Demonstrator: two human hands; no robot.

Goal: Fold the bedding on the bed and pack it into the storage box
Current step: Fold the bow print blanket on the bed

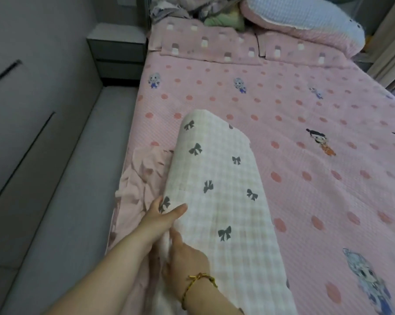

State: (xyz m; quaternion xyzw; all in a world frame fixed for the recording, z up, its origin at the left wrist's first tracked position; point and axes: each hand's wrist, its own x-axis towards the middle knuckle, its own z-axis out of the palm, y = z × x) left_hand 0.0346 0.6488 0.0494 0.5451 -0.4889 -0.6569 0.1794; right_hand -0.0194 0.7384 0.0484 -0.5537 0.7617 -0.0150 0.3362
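Note:
A cream checked quilt (223, 192) printed with dark bows lies folded into a long thick strip along the bed's left side, over the pink dotted bedspread (305, 137). My left hand (162, 219) grips the quilt's left edge, thumb on top and fingers tucked beneath. My right hand (185, 258), with a gold cord bracelet at the wrist, holds the same edge closer to me, its fingers curled into the fold. No storage box is in view.
Two pink pillows (205, 42) lie at the head of the bed. A rolled pink and blue quilt (305, 21) and crumpled fabric sit behind them. A grey nightstand (117, 51) stands left of the bed, beside grey floor (62, 223). A pink sheet (139, 183) bunches at the left edge.

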